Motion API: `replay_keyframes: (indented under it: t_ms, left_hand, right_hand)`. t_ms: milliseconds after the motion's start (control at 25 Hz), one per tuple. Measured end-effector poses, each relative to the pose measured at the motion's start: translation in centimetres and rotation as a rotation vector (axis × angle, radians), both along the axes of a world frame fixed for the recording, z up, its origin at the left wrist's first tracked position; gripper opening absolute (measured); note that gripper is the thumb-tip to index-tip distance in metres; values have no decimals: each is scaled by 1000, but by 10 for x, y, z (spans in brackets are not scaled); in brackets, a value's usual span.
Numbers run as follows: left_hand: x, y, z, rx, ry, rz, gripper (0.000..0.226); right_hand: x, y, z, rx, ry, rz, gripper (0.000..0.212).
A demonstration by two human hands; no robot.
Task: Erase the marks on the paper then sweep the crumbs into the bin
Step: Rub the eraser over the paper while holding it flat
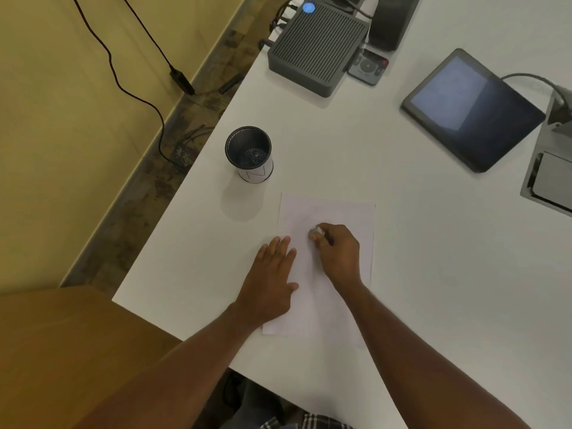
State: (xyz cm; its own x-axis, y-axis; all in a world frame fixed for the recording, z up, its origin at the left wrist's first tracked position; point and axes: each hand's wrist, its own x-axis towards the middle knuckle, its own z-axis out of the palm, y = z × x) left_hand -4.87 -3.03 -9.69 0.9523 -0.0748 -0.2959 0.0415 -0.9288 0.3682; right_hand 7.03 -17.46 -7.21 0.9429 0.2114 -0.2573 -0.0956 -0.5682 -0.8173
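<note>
From the head view I see the bin (248, 153), a dark mesh cup wrapped in a white paper label, standing upright on the white surface (433, 243) to the far left of the work area, apart from the paper (325, 305) and beyond its upper left corner. The left hand (269, 274) lies flat with straight fingers, pressing on the left edge of the paper, partly on the sheet and partly on the surface. Just beside it to the right, the right hand (339, 255) has its fingers curled around a small pale eraser (316, 232), which touches the upper middle of the sheet. I cannot make out any marks or crumbs on the paper. Farther back I note a ribbed dark box (315, 48) with a blue light, a small remote (368, 67), and on the right a tablet (470, 109) with a cable. Nothing stands between the paper and the bin.
</note>
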Motion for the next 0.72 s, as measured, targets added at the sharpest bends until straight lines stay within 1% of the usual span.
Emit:
replay_keyframes:
  t_ms: [80,160,200,240,320,360,480,600,640,720]
  left_hand:
    - [3,4,-3,-13,-3,6,68]
    - [16,11,-2,-53,-29,49,59]
    - [25,16,1,-70,-5,78,65]
    - [33,21,5,-63,37,94,78]
    - [47,32,9,4,100,73,104]
    - [52,36,10,44,126,51,110]
    - [58,39,8,93,177,41,115]
    - [57,38,7,86,175,58,116]
    - [57,39,7,81,173,57,116]
    - [57,40,8,87,175,51,117]
  right_hand:
    - [5,11,-2,1,-20,1,12]
    - [6,15,-2,-3,-48,-6,12]
    - [4,16,-3,-6,-64,-8,11]
    - [4,15,-4,-13,-76,-5,11]
    - [5,17,-5,-37,-92,9,14]
    - [8,20,-5,-51,-98,18,15]
    - [11,39,-7,-99,-111,82,16]
    - [12,53,-9,-156,-165,195,17]
    - [17,52,-10,-172,-185,189,19]
    - [32,47,-9,-188,-186,62,23]
